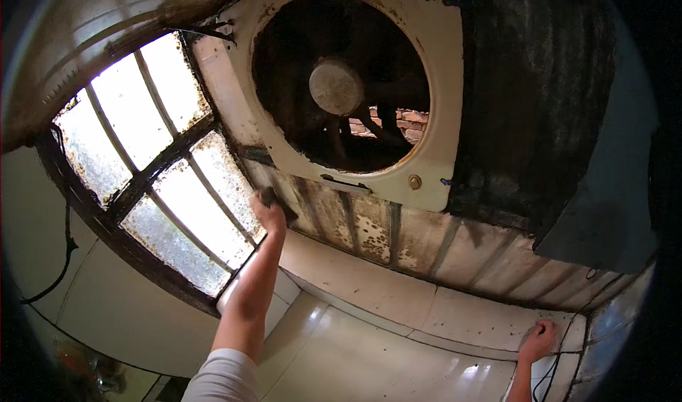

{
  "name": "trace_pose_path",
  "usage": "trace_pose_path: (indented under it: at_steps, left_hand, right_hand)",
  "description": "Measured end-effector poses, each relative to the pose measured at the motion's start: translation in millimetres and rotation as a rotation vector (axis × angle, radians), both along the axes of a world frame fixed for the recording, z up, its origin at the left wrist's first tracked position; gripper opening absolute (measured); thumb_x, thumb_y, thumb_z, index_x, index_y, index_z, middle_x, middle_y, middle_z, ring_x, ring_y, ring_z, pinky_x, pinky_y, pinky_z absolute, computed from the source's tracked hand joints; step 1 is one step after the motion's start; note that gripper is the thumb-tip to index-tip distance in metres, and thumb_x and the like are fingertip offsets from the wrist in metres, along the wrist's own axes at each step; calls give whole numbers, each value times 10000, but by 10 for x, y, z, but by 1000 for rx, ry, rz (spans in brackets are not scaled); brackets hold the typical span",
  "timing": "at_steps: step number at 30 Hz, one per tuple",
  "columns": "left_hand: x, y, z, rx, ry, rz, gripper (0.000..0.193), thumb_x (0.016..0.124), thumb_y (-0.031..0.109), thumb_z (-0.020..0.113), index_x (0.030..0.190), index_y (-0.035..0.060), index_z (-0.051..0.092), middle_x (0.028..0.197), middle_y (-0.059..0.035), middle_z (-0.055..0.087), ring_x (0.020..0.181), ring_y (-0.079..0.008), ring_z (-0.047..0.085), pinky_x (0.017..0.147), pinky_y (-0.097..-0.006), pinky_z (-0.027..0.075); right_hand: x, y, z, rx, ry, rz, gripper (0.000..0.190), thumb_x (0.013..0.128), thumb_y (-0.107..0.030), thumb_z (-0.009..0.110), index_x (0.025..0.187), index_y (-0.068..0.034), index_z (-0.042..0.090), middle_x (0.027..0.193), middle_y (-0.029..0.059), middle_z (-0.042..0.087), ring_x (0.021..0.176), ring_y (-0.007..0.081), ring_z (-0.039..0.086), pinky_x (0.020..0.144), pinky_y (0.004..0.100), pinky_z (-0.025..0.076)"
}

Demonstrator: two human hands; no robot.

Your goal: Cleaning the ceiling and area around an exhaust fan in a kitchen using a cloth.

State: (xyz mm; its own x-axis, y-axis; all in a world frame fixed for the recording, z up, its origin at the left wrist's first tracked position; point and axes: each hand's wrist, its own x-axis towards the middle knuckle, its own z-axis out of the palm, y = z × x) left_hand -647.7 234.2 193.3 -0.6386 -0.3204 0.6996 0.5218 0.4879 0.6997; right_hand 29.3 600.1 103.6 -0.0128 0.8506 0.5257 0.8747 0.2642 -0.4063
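My left hand (270, 216) is raised to the grimy wall between the window and the fan, its fingers closed around a small dark object (267, 195) whose kind I cannot make out. Beside it on the left is the barred window (169, 157) with stained panes. Above to the right sits a large exhaust fan (452, 151) in a pale square housing with a round hub. My right hand (539, 340) rests at the right end of the tiled ledge (373, 290), fingers curled; a small dark spot shows at them, and whether they grip anything is unclear.
Sooty, ribbed wall panels (415, 236) run beneath the fan. A dark sheet (607, 204) hangs at the right. Black cables (554, 370) trail near my right hand, and another cable (68, 242) hangs left of the window. Glossy tiles (383, 359) lie below the ledge.
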Motion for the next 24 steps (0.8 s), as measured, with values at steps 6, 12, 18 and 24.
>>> trace_pose_path:
  at_steps: [6,12,18,24]
  left_hand:
    - [79,-26,104,14,-148,-89,243,838,51,549,1076,0,563,1034,-235,562,1007,-408,540,916,-442,416]
    - [127,94,1167,-57,193,-34,357,786,-50,539,1140,-17,522,1098,-221,532,1065,-394,522,963,-427,404]
    - [29,-5,-402,-14,-145,103,272,846,70,573,1106,-7,542,1065,-235,546,1039,-433,523,914,-475,413]
    - [287,150,-205,-36,-65,-61,319,765,-11,532,1084,-17,543,1034,-244,549,1028,-437,513,928,-466,407]
  right_hand:
    - [-27,1,-18,-58,-48,-31,59,850,-72,570,892,-60,610,961,124,600,895,348,590,761,452,448]
    - [-14,-43,109,-93,-21,-25,64,852,-59,578,911,-57,602,978,122,605,909,353,592,766,443,452]
    - [-8,60,-74,-38,-5,1,61,840,-56,581,896,-51,604,964,124,603,909,348,589,778,442,448]
    - [29,11,-57,-63,-13,8,65,844,-72,571,894,-55,609,965,119,593,920,337,573,811,440,436]
